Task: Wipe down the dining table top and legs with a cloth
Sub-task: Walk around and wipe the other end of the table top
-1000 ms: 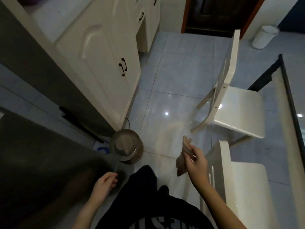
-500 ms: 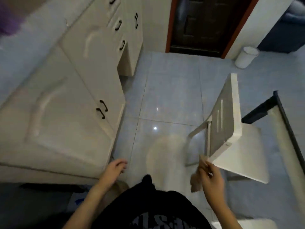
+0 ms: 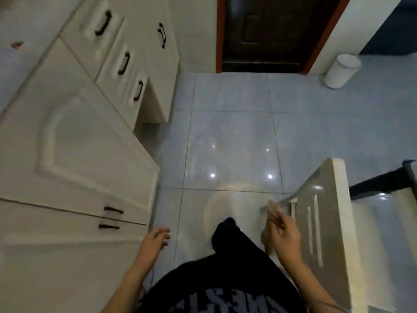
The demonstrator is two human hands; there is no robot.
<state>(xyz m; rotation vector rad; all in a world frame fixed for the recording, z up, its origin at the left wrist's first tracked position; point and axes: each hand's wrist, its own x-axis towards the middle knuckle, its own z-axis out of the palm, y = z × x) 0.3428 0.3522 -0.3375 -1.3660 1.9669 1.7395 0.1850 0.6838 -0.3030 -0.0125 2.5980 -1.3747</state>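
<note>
The beige cloth (image 3: 272,212) is gripped in the right hand (image 3: 285,236), just left of the white chair (image 3: 325,213). The left hand (image 3: 155,239) is held loosely curled, empty. The chair is seen nearer than a second ago, with the dining table corner (image 3: 410,167) beyond it, so wiping is judged not yet begun.

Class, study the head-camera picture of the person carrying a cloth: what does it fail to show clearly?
1. Head view: the cloth gripped by the right hand is motion-blurred, so its shape is unclear.
2. Head view: the dining table runs off the right edge beyond the chair, so its top and legs cannot be checked.
3. Head view: the left hand has blurred fingertips.
</note>
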